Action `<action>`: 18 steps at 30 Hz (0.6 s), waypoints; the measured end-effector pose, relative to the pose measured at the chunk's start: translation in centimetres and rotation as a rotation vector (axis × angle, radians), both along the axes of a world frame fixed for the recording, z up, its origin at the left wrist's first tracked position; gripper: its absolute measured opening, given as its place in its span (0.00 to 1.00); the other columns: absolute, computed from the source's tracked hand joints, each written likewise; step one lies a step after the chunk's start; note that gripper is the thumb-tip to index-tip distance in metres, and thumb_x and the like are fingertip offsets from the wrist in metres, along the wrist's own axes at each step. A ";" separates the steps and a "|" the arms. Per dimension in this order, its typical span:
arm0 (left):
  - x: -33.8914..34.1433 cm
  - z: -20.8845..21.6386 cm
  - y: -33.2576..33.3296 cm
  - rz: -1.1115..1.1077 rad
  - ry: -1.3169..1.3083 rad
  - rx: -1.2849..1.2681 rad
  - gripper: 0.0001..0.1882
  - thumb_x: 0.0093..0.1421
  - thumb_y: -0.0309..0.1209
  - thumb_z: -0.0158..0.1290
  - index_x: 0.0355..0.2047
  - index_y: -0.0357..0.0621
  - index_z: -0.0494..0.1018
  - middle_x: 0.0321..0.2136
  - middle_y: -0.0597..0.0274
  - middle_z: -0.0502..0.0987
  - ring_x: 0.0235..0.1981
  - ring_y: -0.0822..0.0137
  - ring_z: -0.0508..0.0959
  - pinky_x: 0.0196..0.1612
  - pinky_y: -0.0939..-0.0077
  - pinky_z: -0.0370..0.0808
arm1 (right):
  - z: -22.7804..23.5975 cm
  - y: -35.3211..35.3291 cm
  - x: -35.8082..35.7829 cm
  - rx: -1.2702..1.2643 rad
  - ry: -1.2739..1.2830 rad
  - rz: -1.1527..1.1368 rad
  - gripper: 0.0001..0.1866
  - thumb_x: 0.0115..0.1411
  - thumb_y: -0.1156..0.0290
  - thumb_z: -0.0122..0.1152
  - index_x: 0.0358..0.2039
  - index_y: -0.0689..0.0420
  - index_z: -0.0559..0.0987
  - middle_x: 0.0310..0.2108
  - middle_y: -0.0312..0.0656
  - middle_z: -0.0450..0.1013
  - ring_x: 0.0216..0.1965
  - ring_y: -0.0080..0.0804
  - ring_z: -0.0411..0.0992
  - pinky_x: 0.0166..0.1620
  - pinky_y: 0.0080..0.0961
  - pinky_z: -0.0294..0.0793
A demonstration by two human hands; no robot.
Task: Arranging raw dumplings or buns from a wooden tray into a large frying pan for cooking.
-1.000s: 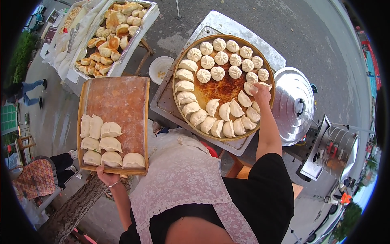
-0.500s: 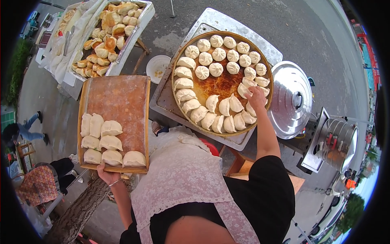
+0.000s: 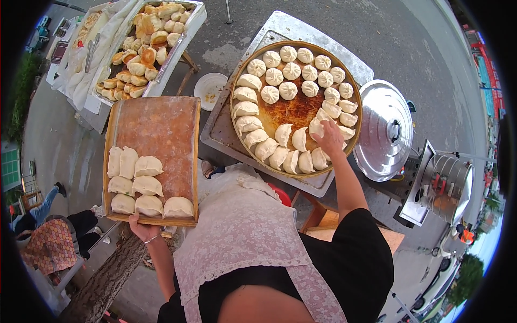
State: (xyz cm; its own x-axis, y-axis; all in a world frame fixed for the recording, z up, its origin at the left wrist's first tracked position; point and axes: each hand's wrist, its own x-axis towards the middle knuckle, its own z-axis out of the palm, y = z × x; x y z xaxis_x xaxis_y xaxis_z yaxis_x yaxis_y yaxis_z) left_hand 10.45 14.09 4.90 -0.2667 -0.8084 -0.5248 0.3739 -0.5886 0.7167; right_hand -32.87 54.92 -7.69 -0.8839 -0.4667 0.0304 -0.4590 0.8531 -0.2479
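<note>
A person in a pale lace apron (image 3: 242, 231) and black sleeves works over a broad round pan (image 3: 285, 121) at an outdoor food stall. Inside the pan's right side, the right hand (image 3: 333, 139) reaches down with fingers bent against a white crescent dumpling (image 3: 315, 127); whether they pinch it or merely touch it cannot be told, as the hand partly hides the contact. More crescent dumplings (image 3: 249, 124) line the pan's left, near and right edges, while pleated round buns (image 3: 291, 70) fill its far part, leaving a browned, oily patch of pan floor bare in the middle.

To the left of the pan, the left hand (image 3: 143, 230) grips the near edge of a rectangular wooden tray (image 3: 156, 124), its fingers closed on the rim. Eight plump dumplings (image 3: 178, 207) sit on the tray's near half. The pan rests on a metal tabletop (image 3: 358, 63), with a shiny domed lid (image 3: 377, 124) just beside its right side and a white plate (image 3: 202, 86) near its left. Farther off, beyond the pan's far left, a metal tray (image 3: 182, 44) holds a heap of browned buns (image 3: 148, 56).
</note>
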 end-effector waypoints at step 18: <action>0.2 -1.5 -0.6 -0.009 0.032 0.031 0.32 0.40 0.29 0.50 0.50 0.37 0.63 0.43 0.52 0.72 0.46 0.51 0.72 0.51 0.55 0.69 | 0.4 -6.2 2.8 -0.096 -0.055 0.467 0.24 0.41 0.73 0.62 0.42 0.43 0.74 0.42 0.37 0.68 0.42 0.39 0.65 0.44 0.33 0.67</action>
